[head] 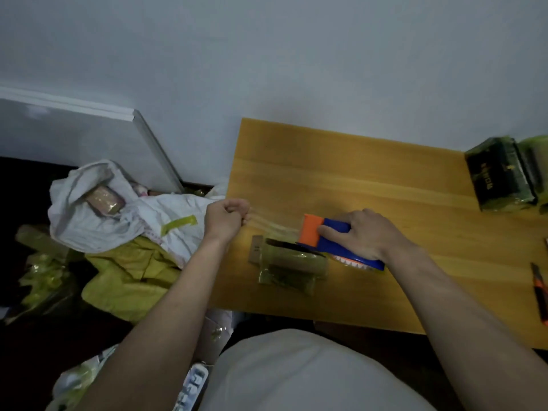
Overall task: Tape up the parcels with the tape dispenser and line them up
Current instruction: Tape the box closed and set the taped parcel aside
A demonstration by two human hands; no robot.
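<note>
Near the table's (385, 161) left edge, the right hand (364, 235) grips the dispenser (332, 241) over a parcel (292, 266); the left hand (226, 218) pinches the tape (267, 225).

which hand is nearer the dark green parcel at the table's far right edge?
Right. The right hand grips the tape dispenser mid-table; the left hand is at the table's left edge, farther from the parcel.

You can read no text with certainty: the dark parcel (501, 176) at the table's far right carries gold lettering too blurred to make out, and the white pack (194, 384) near your left arm shows blue characters that are also illegible.
</note>
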